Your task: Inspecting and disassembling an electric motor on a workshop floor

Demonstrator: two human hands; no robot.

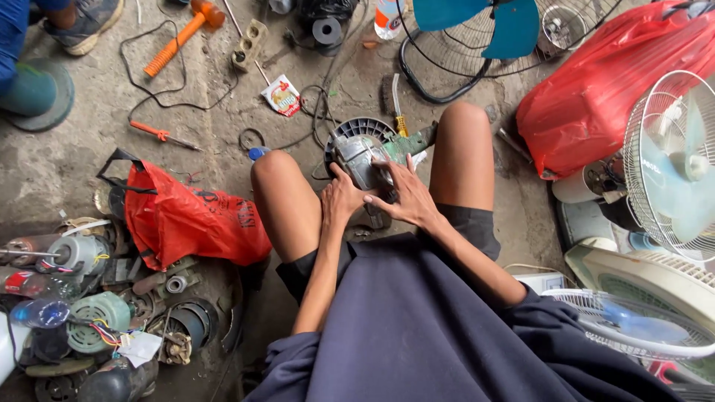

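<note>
From the head camera, we are looking down at a person crouching on a concrete floor [67, 156], bare knees spread. Between the knees, at about twelve o'clock from the lap, both hands are resting on a small grey fan motor [359, 158] sitting on a round black vented cover [356, 128]. The left hand [341, 199] is gripping the motor's near side, thumb pressing against its casing. The right hand [404, 195] is lying across the motor's right side, fingers spread and curling over it.

We are judging the work as partway along: the motor is already out of any fan housing, yet both hands are working on it and it is not set aside.

At nine o'clock a red plastic bag [186, 219] is lying beside a heap of old motors [82, 298]. At eleven o'clock an orange mallet [179, 37] and an orange screwdriver [158, 134] are lying apart on the floor. At two o'clock a blue fan blade [510, 30] is sitting in its wire guard, and at three o'clock a white fan [670, 164] is standing.
</note>
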